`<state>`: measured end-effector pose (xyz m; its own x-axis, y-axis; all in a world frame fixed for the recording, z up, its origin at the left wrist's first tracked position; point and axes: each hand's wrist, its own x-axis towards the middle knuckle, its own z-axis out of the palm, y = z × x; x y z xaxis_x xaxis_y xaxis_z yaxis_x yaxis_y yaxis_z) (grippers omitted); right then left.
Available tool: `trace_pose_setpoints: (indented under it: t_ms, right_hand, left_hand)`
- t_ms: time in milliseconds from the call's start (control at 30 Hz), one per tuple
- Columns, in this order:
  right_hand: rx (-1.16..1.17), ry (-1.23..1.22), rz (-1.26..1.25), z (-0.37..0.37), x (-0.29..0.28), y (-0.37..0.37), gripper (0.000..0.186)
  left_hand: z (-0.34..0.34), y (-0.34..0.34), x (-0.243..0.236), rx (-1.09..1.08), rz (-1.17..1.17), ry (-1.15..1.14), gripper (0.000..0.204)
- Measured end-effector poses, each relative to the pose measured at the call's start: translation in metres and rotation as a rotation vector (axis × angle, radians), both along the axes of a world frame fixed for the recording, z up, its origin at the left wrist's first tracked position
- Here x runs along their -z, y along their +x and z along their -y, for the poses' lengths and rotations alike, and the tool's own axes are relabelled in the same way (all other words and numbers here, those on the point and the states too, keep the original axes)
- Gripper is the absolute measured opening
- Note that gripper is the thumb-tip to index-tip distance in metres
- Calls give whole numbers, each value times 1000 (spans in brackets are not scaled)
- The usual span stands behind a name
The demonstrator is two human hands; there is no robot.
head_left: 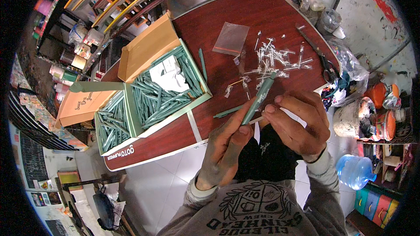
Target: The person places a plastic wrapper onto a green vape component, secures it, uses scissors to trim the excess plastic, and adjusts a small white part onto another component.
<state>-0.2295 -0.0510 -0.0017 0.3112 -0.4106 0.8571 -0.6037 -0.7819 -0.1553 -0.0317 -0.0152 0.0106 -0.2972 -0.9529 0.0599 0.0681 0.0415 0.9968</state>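
My left hand (225, 148) grips a green pen (259, 99) between thumb and fingers, tilted with its far end up and to the right. Beside it is my right hand (302, 124), its fingers bent and slightly apart, fingertips close to the pen's side; I see nothing held in them. Another green pen (228, 112) lies on the dark red table (197, 30), just beyond my left hand. Past the held pen, small clear-and-white plastic pieces (273, 57) are scattered in a loose pile.
Left on the table stands an open green box (139, 122) full of green pens, with crumpled white paper (168, 74) on top. A clear plastic bag (232, 38) lies at the back. Scissors (328, 67) rest by the right edge. Buckets (354, 118) and a blue water bottle (354, 171) stand right.
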Motion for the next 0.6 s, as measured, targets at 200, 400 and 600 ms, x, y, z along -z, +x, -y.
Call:
trace_pose_setpoints:
  t_ms: [200,400,600]
  right_hand:
    - [14,27,-171,-11,-12,-20,41]
    - [4,66,-109,-18,-10,-30,33]
    - [-85,231,173,-18,-7,-33,25]
  left_hand:
    - [2,-14,22,90,-42,-35,45]
    - [2,-25,25,117,-14,-138,44]
    - [-3,-36,24,114,5,-82,44]
